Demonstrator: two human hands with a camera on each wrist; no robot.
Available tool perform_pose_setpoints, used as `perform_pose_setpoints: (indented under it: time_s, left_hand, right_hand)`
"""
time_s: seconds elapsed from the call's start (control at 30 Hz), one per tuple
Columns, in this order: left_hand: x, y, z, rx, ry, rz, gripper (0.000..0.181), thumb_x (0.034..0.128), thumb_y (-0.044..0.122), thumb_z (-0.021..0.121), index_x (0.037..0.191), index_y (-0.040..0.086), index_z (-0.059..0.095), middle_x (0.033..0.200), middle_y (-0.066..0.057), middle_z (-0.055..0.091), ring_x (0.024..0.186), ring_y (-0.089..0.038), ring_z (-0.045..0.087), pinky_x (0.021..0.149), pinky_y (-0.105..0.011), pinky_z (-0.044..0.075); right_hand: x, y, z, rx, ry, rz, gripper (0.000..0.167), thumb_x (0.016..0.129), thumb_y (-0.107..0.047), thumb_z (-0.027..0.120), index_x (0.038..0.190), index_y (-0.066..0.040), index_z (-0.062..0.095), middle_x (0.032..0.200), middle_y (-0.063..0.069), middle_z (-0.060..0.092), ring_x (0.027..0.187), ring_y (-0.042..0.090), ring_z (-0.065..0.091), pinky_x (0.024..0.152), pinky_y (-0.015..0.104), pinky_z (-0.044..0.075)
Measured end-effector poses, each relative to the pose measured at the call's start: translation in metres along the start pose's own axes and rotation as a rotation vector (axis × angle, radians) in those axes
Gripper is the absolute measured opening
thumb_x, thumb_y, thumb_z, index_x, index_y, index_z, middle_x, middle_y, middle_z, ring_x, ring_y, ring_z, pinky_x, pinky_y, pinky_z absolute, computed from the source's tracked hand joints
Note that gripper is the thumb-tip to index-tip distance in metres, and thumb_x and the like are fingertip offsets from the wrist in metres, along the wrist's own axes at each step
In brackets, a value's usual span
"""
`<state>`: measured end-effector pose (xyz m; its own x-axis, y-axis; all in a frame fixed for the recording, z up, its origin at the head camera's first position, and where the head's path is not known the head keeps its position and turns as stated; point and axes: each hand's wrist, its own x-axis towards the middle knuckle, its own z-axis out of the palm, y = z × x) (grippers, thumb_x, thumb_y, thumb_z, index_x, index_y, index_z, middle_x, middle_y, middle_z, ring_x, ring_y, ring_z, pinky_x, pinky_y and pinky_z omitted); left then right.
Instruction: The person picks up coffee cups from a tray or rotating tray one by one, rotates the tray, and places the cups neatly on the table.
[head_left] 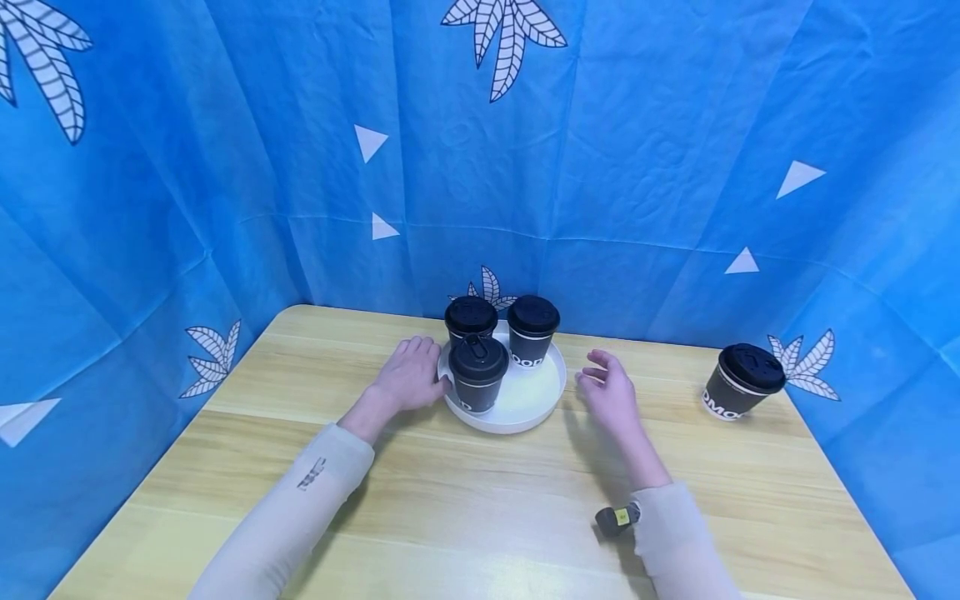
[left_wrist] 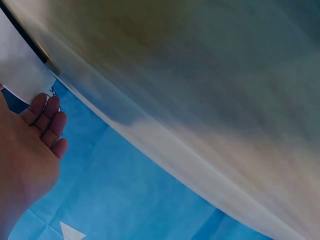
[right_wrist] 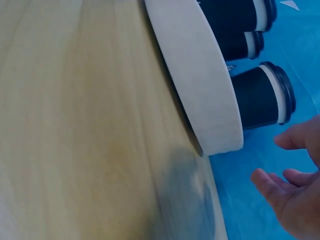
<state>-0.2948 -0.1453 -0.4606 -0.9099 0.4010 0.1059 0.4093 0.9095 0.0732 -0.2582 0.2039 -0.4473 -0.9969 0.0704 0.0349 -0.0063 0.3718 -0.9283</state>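
A round white tray (head_left: pixel 523 400) stands on the table with three black lidded paper cups on it. The front cup (head_left: pixel 477 385) has a raised loop on its lid; behind it stand the back-left cup (head_left: pixel 471 315) and the back-right cup (head_left: pixel 532 333). My left hand (head_left: pixel 408 375) is at the tray's left rim, close to the front cup; in the left wrist view its fingers (left_wrist: pixel 50 120) are loosely bent by the tray wall. Off the tray's right side, my right hand (head_left: pixel 609 396) hovers with spread, relaxed fingers and nothing in it.
Another black lidded cup (head_left: pixel 741 382) stands alone toward the table's right edge. A small dark device with a yellow label (head_left: pixel 618 518) sits at the right sleeve cuff. Blue curtain (head_left: pixel 480 167) closes off the back and sides of the wooden table (head_left: pixel 480 517).
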Motion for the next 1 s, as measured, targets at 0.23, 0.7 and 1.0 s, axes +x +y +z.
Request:
perform_pose_setpoints:
  time_s: [0.23,0.7,1.0]
  left_hand:
    - [-0.001,0.000,0.000,0.006,-0.003,-0.002,0.051,0.0936,0.046,0.060,0.119,0.002,0.055,0.106,-0.008,0.051,0.102,-0.028,0.045,0.102,-0.045,0.040]
    - [0.002,0.003,-0.004,-0.021,-0.020,-0.018,0.051,0.0943,0.044,0.061,0.121,0.001,0.056,0.110,-0.010,0.053,0.106,-0.029,0.046,0.104,-0.045,0.039]
    - [-0.001,0.005,-0.015,-0.328,-0.044,-0.190,0.044,0.1020,0.033,0.053,0.128,-0.002,0.057,0.125,-0.016,0.058,0.118,-0.033,0.050,0.108,-0.050,0.038]
  right_hand:
    - [-0.004,0.003,0.012,-0.067,-0.099,0.012,0.057,0.103,-0.009,0.055,0.154,0.007,0.036,0.155,0.025,0.045,0.137,0.041,0.052,0.109,0.050,0.048]
    - [-0.007,0.003,0.019,-0.105,-0.152,0.060,0.051,0.104,-0.011,0.054,0.150,0.008,0.043,0.147,0.029,0.052,0.135,0.042,0.054,0.111,0.052,0.046]
    - [-0.007,-0.002,0.020,-0.089,-0.157,0.075,0.052,0.102,-0.009,0.057,0.149,0.009,0.044,0.147,0.031,0.052,0.133,0.044,0.055,0.110,0.051,0.047]
